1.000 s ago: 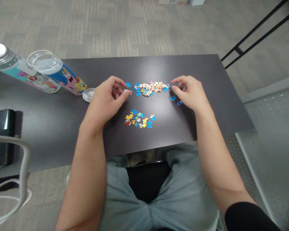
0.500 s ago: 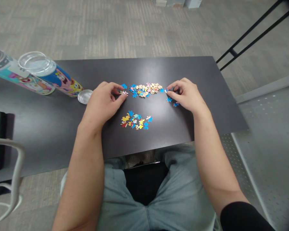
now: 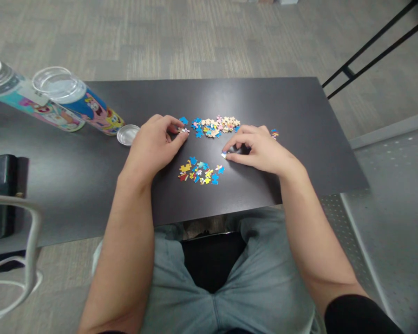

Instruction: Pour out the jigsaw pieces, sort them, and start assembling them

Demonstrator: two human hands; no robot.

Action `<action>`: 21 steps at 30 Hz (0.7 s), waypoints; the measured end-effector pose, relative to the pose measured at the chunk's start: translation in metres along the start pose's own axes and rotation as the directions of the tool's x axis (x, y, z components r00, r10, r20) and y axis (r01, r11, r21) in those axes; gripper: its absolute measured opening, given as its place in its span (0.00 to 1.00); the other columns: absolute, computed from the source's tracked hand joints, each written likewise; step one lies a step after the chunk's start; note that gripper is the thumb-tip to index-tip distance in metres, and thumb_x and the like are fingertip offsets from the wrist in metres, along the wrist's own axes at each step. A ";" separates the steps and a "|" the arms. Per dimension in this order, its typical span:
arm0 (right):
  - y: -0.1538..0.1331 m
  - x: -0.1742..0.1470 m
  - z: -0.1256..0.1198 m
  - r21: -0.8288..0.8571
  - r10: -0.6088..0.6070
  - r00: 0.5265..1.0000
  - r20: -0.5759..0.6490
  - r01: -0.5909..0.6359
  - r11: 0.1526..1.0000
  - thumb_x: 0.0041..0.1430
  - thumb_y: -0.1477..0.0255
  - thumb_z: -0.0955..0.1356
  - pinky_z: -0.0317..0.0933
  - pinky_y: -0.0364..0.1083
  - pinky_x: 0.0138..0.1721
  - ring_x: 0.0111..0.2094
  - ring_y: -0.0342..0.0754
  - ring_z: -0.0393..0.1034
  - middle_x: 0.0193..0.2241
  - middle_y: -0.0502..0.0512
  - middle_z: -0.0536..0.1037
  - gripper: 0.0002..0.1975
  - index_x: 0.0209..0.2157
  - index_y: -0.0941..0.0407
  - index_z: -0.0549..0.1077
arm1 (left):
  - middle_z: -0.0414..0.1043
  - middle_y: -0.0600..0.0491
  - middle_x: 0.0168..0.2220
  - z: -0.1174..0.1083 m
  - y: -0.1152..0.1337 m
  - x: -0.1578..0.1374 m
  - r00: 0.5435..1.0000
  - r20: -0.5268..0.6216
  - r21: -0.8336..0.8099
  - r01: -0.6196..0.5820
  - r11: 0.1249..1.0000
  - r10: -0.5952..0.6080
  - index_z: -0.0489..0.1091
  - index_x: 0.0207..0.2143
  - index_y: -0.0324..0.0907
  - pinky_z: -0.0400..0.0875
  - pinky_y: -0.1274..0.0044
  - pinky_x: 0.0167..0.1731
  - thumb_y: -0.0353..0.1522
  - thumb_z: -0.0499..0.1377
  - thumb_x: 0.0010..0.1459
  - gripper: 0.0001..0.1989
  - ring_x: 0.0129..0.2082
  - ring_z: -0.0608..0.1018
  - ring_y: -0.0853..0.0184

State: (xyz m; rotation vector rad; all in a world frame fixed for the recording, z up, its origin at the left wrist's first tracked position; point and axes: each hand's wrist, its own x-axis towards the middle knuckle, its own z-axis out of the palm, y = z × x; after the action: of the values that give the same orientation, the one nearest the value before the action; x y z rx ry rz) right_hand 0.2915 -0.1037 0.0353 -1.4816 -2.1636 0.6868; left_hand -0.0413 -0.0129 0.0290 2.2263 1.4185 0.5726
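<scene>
The right hand (image 3: 261, 147) pinches a small piece (image 3: 224, 155) between the far pile (image 3: 216, 127) and the near pile (image 3: 208, 176) on the table (image 3: 271, 99). The left hand (image 3: 156, 139) curls narrowly at a pale piece (image 3: 184, 131) (gripped or merely touched, I can't tell).

Open tabletop (image 3: 264, 99) beyond puzzle pieces (image 3: 214, 126), canisters (image 3: 98, 109) blocking left

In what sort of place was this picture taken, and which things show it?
Probably an office or similar indoor workroom: there is gray patterned carpet and a plain dark table, though the puzzle pieces suggest leisure.
</scene>
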 end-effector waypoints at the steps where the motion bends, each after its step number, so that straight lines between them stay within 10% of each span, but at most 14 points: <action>1: -0.003 0.000 0.000 0.014 -0.029 0.999 0.035 0.028 1.000 0.77 0.65 0.83 0.59 0.62 0.65 0.51 0.59 0.83 0.47 0.54 0.87 0.05 0.51 0.44 0.96 | 0.85 0.43 0.51 0.000 0.001 0.000 1.000 0.003 0.004 0.004 1.000 -0.004 0.90 0.62 0.40 0.79 0.60 0.52 0.36 0.73 0.77 0.17 0.37 0.78 0.57; 4: 0.003 -0.002 -0.006 0.017 -0.045 0.999 0.018 0.044 0.999 0.79 0.64 0.81 0.62 0.62 0.63 0.48 0.58 0.83 0.47 0.54 0.87 0.06 0.53 0.44 0.95 | 0.86 0.43 0.51 0.000 0.002 -0.001 1.000 -0.006 0.011 0.003 1.000 -0.003 0.90 0.62 0.40 0.78 0.61 0.50 0.35 0.73 0.77 0.17 0.37 0.78 0.57; 10: 0.044 -0.001 -0.012 -0.089 0.170 0.905 -0.390 -0.221 0.971 0.71 0.67 0.81 0.70 0.58 0.49 0.37 0.54 0.73 0.38 0.54 0.81 0.06 0.47 0.48 0.94 | 0.84 0.45 0.50 0.003 0.002 -0.002 0.999 -0.015 0.016 -0.028 0.999 0.028 0.90 0.62 0.40 0.73 0.61 0.46 0.36 0.74 0.77 0.16 0.38 0.78 0.56; 21: 0.045 0.008 0.005 -0.088 0.135 0.934 -0.330 -0.173 0.981 0.71 0.67 0.82 0.68 0.56 0.47 0.36 0.54 0.72 0.36 0.51 0.81 0.08 0.49 0.47 0.93 | 0.83 0.46 0.48 0.005 -0.001 -0.002 0.999 -0.021 0.015 -0.032 0.999 0.032 0.91 0.59 0.43 0.71 0.61 0.44 0.34 0.76 0.75 0.13 0.38 0.78 0.57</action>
State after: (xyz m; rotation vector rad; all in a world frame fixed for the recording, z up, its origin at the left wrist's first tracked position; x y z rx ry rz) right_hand 0.3186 -0.0832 0.0041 -1.7046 -1.8783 0.3403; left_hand -0.0398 -0.0154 0.0242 2.2644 1.4043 0.6008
